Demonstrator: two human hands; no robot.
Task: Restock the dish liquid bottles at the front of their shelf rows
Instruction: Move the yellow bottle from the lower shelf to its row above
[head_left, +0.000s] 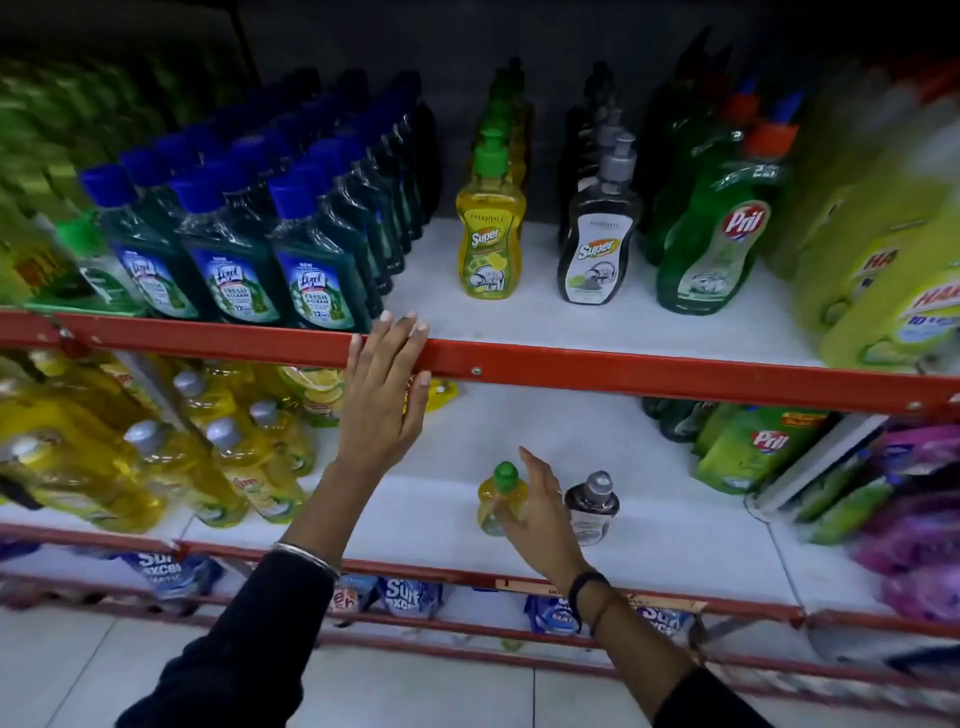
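1 head view, close, facing shelves (571, 371), angled downward

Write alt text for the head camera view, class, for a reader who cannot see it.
A person's right hand reaches for a small yellow dish liquid bottle on a lower shop shelf, while the left hand rests on the red shelf rail above. Beside it stands a small grey bottle.

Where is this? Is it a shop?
Most likely a shop's cleaning aisle: red-edged shelves hold rows of identical blue-capped bottles, yellow Super dish liquid and Pril bottles, all facing out for buyers.
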